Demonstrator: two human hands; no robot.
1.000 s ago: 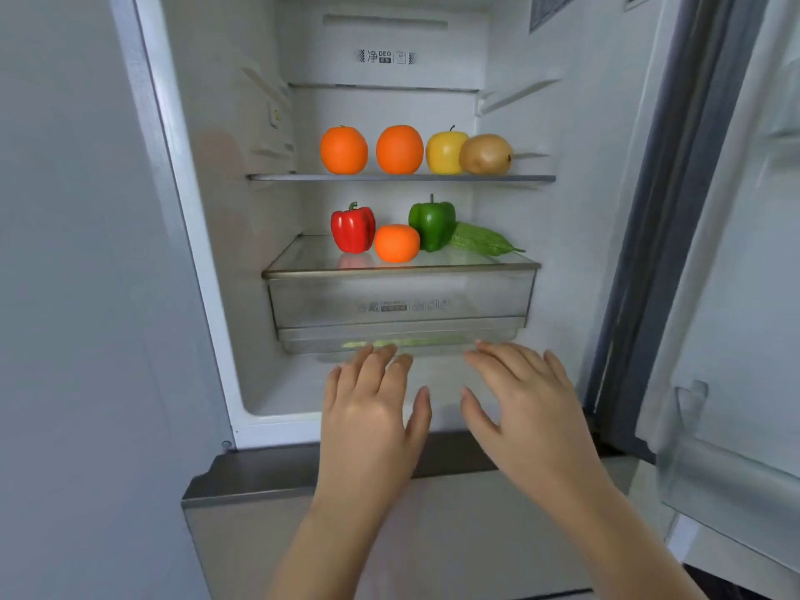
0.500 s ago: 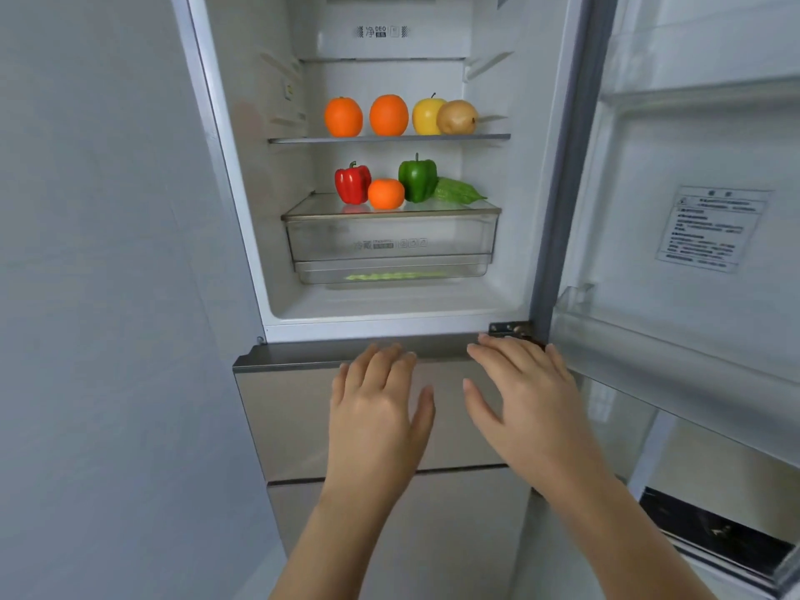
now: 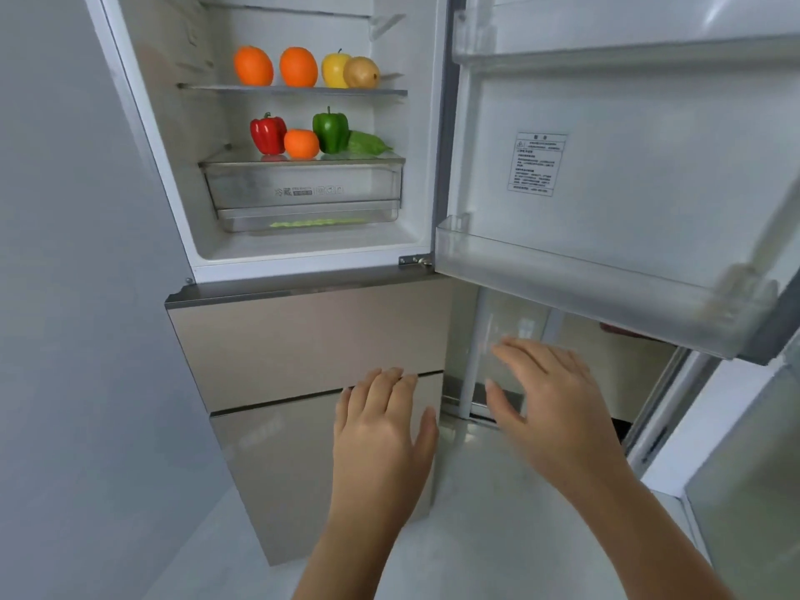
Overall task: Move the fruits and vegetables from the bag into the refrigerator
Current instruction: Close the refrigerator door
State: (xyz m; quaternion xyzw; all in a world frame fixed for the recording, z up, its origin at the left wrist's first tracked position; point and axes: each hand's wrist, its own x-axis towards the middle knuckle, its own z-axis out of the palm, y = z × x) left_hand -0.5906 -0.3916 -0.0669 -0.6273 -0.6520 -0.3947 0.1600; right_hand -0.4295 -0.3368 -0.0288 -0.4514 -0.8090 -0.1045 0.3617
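Note:
The refrigerator (image 3: 303, 249) stands open. Its upper glass shelf carries two oranges (image 3: 254, 66), a yellow apple (image 3: 334, 69) and a brown pear (image 3: 362, 72). On the shelf below sit a red pepper (image 3: 268, 134), a small orange (image 3: 301, 144), a green pepper (image 3: 330, 130) and a green leafy vegetable (image 3: 367, 143). My left hand (image 3: 383, 430) hovers empty, fingers spread, in front of the lower drawers. My right hand (image 3: 547, 400) is also empty and spread, below the open door. No bag is in view.
The open fridge door (image 3: 606, 166) swings out at right, its clear bottom bin (image 3: 584, 283) above my right hand. A clear crisper drawer (image 3: 303, 190) sits under the lower shelf. Beige drawer fronts (image 3: 303, 339) are shut. A grey wall (image 3: 65, 296) is at left.
The view has pulled back from the fridge and shifted right. Both hands have drawn away from the compartment and now sit lower, before the drawers and under the door.

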